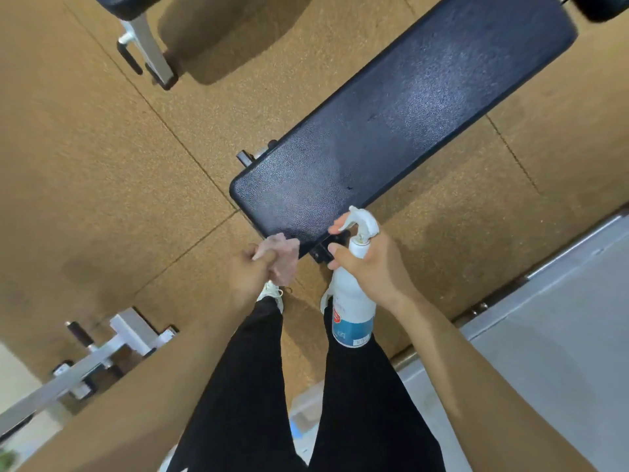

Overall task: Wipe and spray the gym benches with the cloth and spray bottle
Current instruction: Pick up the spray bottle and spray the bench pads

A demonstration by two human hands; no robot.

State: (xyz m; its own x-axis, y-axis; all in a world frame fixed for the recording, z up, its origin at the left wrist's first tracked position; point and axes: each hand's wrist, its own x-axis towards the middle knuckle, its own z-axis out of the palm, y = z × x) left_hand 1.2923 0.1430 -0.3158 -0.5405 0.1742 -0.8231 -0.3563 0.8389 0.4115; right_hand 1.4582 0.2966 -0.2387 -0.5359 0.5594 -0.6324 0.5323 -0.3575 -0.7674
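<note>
A dark padded gym bench [401,120] is seen running diagonally over a speckled tan floor [102,165] — its surface glistens. A spray bottle [352,301] is gripped by the right hand [371,264] at the bench's near end; a crumpled cloth [284,257] is clutched in the left hand [250,270] beside it.

floor: tan speckled rubber tiles [102,165] with dark seams | 11 o'clock: white metal frame [149,52] under black pad | 8 o'clock: white steel frame [102,352] | 4 o'clock: grey platform [561,335], metal-edged | light: soft shadows
</note>
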